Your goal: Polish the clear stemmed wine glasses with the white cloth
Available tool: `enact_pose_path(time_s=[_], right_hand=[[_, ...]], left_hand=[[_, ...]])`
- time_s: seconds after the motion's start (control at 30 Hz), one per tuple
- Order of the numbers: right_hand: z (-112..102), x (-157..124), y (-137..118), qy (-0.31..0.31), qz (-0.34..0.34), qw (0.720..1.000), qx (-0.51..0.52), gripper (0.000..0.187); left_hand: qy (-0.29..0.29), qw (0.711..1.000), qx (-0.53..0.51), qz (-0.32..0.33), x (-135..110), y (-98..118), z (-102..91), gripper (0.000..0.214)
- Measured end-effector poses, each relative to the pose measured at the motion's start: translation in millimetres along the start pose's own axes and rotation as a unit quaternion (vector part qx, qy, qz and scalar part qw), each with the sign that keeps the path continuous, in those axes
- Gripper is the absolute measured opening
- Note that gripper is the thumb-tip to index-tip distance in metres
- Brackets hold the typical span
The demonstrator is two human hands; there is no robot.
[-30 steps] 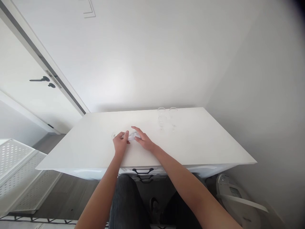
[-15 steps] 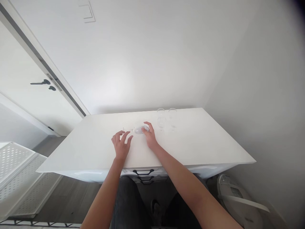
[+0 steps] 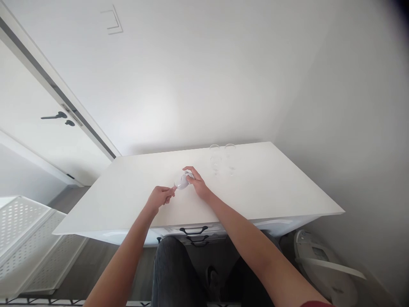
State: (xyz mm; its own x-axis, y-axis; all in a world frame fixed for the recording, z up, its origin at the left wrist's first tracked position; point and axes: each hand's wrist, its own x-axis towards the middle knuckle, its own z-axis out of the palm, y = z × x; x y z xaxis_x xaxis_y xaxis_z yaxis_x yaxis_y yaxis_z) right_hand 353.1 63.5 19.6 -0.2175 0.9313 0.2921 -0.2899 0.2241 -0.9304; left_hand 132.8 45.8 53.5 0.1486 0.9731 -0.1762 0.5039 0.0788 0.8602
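A clear stemmed glass [image 3: 182, 182] is tilted above the white tabletop [image 3: 262, 187], between both hands. My right hand [image 3: 195, 183] is closed round its bowl. My left hand [image 3: 159, 197] pinches the stem end of the same glass, fingers curled. Two more clear stemmed glasses [image 3: 215, 158] [image 3: 230, 156] stand upright side by side near the table's far edge, to the right of my hands and apart from them.
The table stands against a white wall, with black drawer handles [image 3: 192, 231] under its front edge. A white perforated rack [image 3: 22, 238] is at the left, a door with a dark lever [image 3: 54, 116] behind it, and a white appliance [image 3: 326, 268] on the floor at the right.
My left hand had let go and spread open half a second ago; it has closed on the stem again. The glass moved right, then back and tilted up, with my right hand on its bowl.
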Motion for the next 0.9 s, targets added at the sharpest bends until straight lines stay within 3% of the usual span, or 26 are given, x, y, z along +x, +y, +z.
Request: enact_pose_path(time_s=[0.07, 0.13, 0.2, 0.27, 0.33, 0.43, 0.5, 0.53, 0.6, 0.67, 0.73, 0.8, 0.9], right_hand=[[0, 1, 2, -0.02, 0.004, 1.0, -0.007, 0.031], [0, 3, 5, -0.019, 0.016, 1.0, 0.01, 0.03], [-1, 6, 8, -0.008, 0.034, 0.998, 0.057, 0.037], [-3, 7, 8, -0.006, 0.054, 0.993, 0.105, 0.05], [-3, 6, 6, -0.012, 0.062, 0.991, 0.118, 0.053], [-3, 3, 0, -0.021, 0.037, 0.994, 0.103, 0.043], [-4, 4, -2, -0.013, 0.014, 0.993, 0.115, 0.04], [-5, 5, -1, 0.001, 0.007, 0.991, 0.132, 0.04], [-7, 10, 4, 0.07, 0.001, 0.983, 0.172, 0.042], [-10, 15, 11, 0.17, 0.008, 0.967, 0.19, 0.042], [-10, 18, 17, 0.232, 0.035, 0.955, 0.183, 0.039], [-7, 18, 18, 0.202, 0.067, 0.961, 0.179, 0.039], [0, 14, 12, 0.049, 0.08, 0.969, 0.228, 0.038]], left_hand=[[-0.013, 0.999, -0.04, -0.035, -4, 3, -0.3, 0.046], [0.099, 0.994, 0.03, 0.021, -8, 3, 8.2, 0.043], [0.225, 0.958, 0.132, 0.123, -13, 3, 20.2, 0.037], [0.276, 0.924, 0.188, 0.186, -16, 3, 28.1, 0.033], [0.248, 0.939, 0.178, 0.159, -16, 3, 27.8, 0.037], [0.1, 0.995, 0.004, 0.002, -10, 5, 17.9, 0.044], [0.003, 0.983, -0.157, -0.092, -9, 6, 14.1, 0.046], [-0.018, 0.969, -0.219, -0.115, -9, 6, 14.3, 0.047], [0.011, 0.951, -0.284, -0.118, -14, 4, 18.4, 0.048], [0.114, 0.947, -0.289, -0.077, -22, 0, 24.3, 0.046], [0.207, 0.941, -0.267, -0.015, -29, -3, 29.8, 0.043], [0.244, 0.941, -0.232, 0.038, -32, -4, 35.5, 0.039], [0.248, 0.95, -0.181, 0.06, -32, -2, 47.2, 0.038]])
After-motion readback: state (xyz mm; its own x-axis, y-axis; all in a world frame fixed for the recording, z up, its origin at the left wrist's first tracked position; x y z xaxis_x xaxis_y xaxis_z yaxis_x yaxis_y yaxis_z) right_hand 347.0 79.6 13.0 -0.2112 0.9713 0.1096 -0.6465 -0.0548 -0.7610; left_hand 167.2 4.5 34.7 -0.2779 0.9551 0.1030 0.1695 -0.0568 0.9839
